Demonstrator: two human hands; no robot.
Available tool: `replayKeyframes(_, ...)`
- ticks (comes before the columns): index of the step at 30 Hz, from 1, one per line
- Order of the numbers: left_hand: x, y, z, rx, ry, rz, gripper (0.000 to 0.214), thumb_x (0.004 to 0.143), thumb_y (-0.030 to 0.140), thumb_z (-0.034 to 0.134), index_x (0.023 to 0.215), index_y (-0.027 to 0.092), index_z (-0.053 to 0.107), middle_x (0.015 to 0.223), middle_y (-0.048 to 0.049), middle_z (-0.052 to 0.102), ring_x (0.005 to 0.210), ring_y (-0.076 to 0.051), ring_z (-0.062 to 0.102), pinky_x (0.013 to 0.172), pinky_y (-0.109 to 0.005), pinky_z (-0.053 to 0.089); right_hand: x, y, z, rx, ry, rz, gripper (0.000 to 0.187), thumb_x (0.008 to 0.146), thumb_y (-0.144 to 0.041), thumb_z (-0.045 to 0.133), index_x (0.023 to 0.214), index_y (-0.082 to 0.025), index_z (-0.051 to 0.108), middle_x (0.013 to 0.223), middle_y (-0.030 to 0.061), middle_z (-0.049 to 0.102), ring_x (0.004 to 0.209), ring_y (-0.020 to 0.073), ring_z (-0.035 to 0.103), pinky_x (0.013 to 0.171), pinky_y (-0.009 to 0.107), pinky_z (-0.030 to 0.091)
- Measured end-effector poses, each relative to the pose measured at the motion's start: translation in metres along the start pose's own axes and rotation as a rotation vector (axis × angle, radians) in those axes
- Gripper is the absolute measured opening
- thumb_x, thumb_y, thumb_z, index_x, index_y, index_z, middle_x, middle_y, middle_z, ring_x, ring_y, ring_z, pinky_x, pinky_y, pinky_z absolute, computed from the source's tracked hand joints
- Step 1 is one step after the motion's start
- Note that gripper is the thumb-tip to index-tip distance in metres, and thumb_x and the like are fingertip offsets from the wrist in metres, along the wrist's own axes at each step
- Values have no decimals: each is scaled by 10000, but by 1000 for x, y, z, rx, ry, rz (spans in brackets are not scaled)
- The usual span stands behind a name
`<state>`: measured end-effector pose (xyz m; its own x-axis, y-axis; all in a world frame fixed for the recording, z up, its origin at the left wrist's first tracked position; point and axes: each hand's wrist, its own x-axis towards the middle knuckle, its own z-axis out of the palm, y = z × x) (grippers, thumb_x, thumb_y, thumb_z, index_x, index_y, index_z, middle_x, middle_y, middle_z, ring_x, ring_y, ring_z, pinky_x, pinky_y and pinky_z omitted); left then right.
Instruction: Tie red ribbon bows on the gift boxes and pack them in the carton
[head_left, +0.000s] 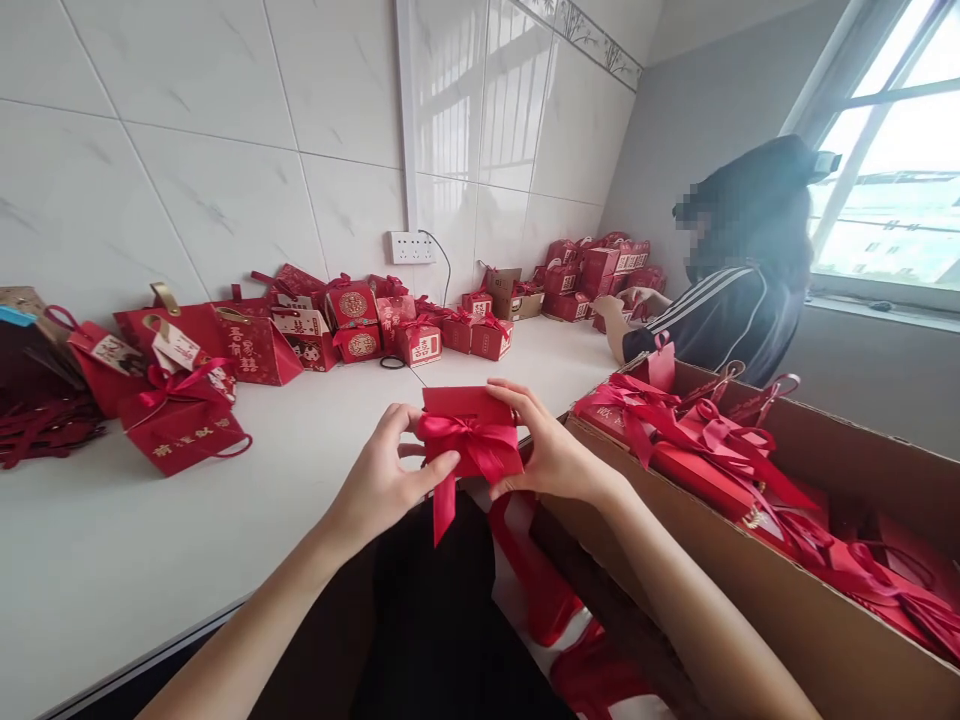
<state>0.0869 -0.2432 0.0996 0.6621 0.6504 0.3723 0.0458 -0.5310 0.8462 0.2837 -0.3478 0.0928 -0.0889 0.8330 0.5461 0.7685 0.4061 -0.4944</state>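
Between my two hands, over the table's front edge, is a small red gift box (487, 403) with a pinkish-red ribbon bow (469, 432) tied across it. One ribbon tail hangs down below the box. My left hand (397, 460) grips its left side, the thumb pressed on the bow. Around the right side curl the fingers of my right hand (551, 450), with the index finger along the upper edge and the thumb low. The box's underside and back are hidden from me.
At right stands a cardboard carton (720, 560) holding several ribboned red boxes (705, 470). More red gift boxes (352, 310) line the white table (300, 500) along the tiled wall. A co-worker (735, 270) sits beyond the carton. A power strip (412, 247) is on the wall.
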Motion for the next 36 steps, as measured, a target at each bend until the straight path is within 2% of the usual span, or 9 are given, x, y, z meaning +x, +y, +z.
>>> replayKeyframes(4,9,-37,-7,58,7,-175,378,700,453,647,948,192,531,1018,-59,590,977,-227,585,818,-359,518,10,36,45,296,-81,146,1093,549,-578,811,1439,-250,268,1482,166,288,1393,327,288,1089,472,355)
replayKeyframes(6,11,-47,-11,36,7,-251,434,685,482,637,977,177,539,1006,-72,623,972,-236,588,855,-381,492,8,44,65,454,-65,237,1158,493,-628,810,1432,-258,245,1507,175,243,1409,333,252,1086,470,346)
replayKeyframes(8,13,-51,-15,17,21,-272,468,669,502,644,987,171,552,1006,-76,640,969,-237,588,876,-381,471,5,43,75,605,-7,338,1079,501,-706,755,1373,-276,287,1507,165,242,1385,321,305,1031,448,401)
replayKeyframes(11,17,-49,-18,41,8,-263,453,672,554,630,919,179,563,935,-50,643,886,-214,596,790,-333,475,6,34,71,583,162,499,702,688,-840,439,1009,-219,510,1316,133,466,1215,269,479,933,396,452)
replayKeyframes(14,26,-47,-20,92,51,-284,441,756,636,483,725,196,490,702,5,566,673,-168,548,635,-293,441,18,23,60,331,248,581,706,759,-840,199,650,-198,473,849,65,563,895,215,546,797,337,452)
replayKeyframes(19,34,-48,-15,180,128,-275,367,787,541,477,649,202,448,577,44,468,549,-131,446,554,-261,345,42,11,55,252,128,650,563,792,-693,346,522,-202,396,499,-47,328,515,105,339,534,258,299)
replayKeyframes(24,30,-50,-10,203,131,-256,356,795,508,460,622,198,440,551,50,422,531,-120,393,533,-253,301,51,13,56,297,140,606,355,738,-493,519,561,-193,452,522,-52,420,535,98,367,532,245,283)
replayKeyframes(31,24,-58,-9,173,111,-221,399,804,544,420,603,208,344,550,57,329,519,-109,329,510,-246,273,56,37,60,411,172,590,524,606,-705,585,627,-185,522,590,0,537,583,134,477,581,275,391)
replayKeyframes(36,22,-62,-6,188,127,-180,401,810,540,405,597,209,329,550,55,320,532,-114,326,529,-252,278,50,43,69,455,196,576,591,621,-781,521,636,-191,502,591,3,542,570,132,493,567,274,416)
